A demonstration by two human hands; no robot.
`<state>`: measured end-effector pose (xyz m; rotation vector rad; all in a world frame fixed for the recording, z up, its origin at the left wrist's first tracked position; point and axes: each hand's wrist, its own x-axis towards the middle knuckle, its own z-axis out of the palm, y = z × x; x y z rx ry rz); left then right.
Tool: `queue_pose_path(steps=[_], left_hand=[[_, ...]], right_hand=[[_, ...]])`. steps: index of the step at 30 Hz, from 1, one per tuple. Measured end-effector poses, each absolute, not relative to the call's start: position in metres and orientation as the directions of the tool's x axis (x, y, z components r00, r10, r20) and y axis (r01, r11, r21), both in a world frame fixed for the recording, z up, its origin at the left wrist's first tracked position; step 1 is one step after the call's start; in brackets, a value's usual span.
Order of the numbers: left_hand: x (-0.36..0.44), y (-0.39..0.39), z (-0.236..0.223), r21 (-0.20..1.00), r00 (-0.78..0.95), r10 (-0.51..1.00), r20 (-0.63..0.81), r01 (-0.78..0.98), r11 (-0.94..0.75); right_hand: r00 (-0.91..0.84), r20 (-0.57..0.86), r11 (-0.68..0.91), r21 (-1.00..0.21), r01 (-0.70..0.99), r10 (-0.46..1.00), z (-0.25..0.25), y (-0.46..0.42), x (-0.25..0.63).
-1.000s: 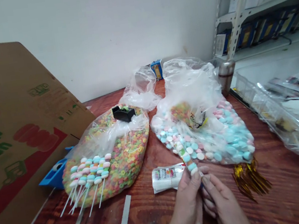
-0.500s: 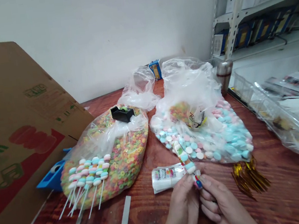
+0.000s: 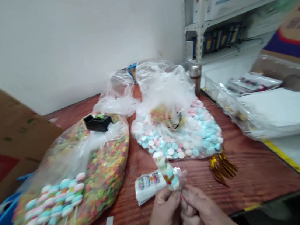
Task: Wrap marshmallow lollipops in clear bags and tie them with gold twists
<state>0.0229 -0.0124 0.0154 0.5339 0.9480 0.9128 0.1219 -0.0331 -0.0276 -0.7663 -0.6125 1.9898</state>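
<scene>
A marshmallow candy skewer [image 3: 166, 170] in a clear printed wrapper stands tilted between my hands. My left hand [image 3: 165, 209] pinches its lower end between thumb and fingers. Against it, my right hand [image 3: 198, 210] is closed with its fingertips on the same lower end, where the detail is blurred and partly hidden. A stack of clear printed bags [image 3: 149, 187] lies just beyond my left hand. Gold twist ties [image 3: 222, 167] lie to the right, in front of a large bag of pastel marshmallows [image 3: 177, 149].
At left, several marshmallow skewers [image 3: 56, 200] rest on a bag of ring candies [image 3: 111, 174], with a black tape dispenser [image 3: 98, 122]. A cardboard box [image 3: 4, 129] stands further left. A metal flask [image 3: 195, 78] and a clear plastic tray [image 3: 241, 124] are at right.
The view has swung right, so the table's things appear further left and a printed box shows at right. Both hands have stayed together at the skewer's lower end; the skewer stands a little more upright.
</scene>
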Motion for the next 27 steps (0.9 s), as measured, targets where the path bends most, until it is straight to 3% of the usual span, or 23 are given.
queue_pose_path(steps=[3, 6, 9, 10, 13, 15, 27], left_hand=[[0.024, -0.013, 0.012, 0.635, 0.388, 0.777, -0.496, -0.449, 0.629], [0.028, -0.007, 0.007, 0.673, 0.289, 0.802, -0.523, -0.437, 0.596], [0.025, 0.006, 0.003, 0.787, 0.105, 0.876, -0.472, -0.398, 0.472], [0.023, 0.01, 0.001, 0.81, 0.064, 0.885, -0.461, -0.377, 0.449], [0.017, 0.02, -0.002, 0.837, 0.005, 0.883, -0.47, -0.316, 0.448], [0.016, 0.022, -0.005, 0.841, -0.007, 0.879, -0.476, -0.298, 0.453], [0.026, 0.017, -0.015, 0.887, 0.035, 0.909, -0.416, -0.206, 0.414]], right_hand=[[-0.474, -0.262, -0.501, -0.709, -0.497, 0.841, -0.031, -0.033, 0.125], [-0.396, -0.275, -0.443, -0.783, -0.436, 0.876, -0.027, -0.036, 0.143], [-0.1, -0.229, -0.245, -0.948, -0.204, 0.968, -0.024, -0.05, 0.176], [0.056, -0.142, -0.143, -0.989, 0.026, 0.988, -0.025, -0.055, 0.189], [0.303, 0.089, -0.101, -0.823, 0.558, 0.949, -0.034, -0.065, 0.228], [0.366, 0.136, -0.164, -0.716, 0.678, 0.921, -0.04, -0.061, 0.25], [0.483, 0.113, -0.365, -0.515, 0.776, 0.868, -0.04, 0.004, 0.281]])
